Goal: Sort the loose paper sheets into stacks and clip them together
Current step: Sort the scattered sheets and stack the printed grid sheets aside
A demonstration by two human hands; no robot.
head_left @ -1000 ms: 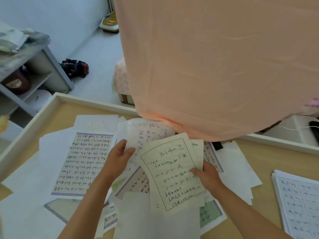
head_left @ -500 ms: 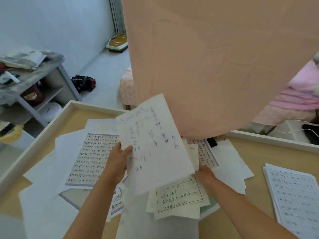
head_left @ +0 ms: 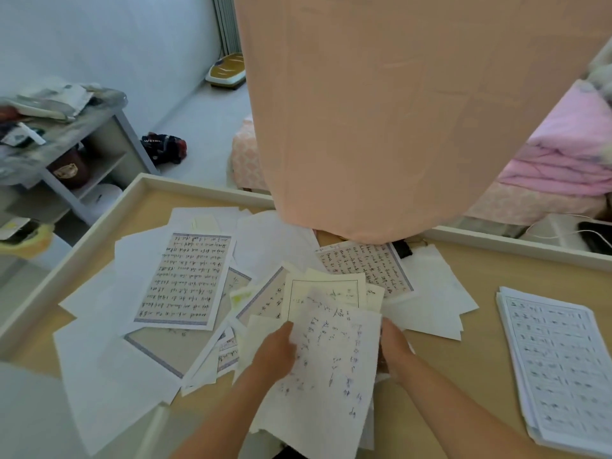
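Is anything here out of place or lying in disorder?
Yes. Loose sheets lie fanned and overlapping at mixed angles across the table, while only the stack at the right is squared. A peach curtain hangs down onto the papers, partly covering a black clip.

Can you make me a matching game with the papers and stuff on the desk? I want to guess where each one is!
Things:
1. neat stack of grid sheets
2. black binder clip
3. thin sheet with blue writing
4. page with a blue border

Places:
A. held between the left hand and right hand
B. far right of the desk
C. left part of the paper pile
D. by the peach curtain's bottom edge

Pairs: 1-B, 2-D, 3-A, 4-C
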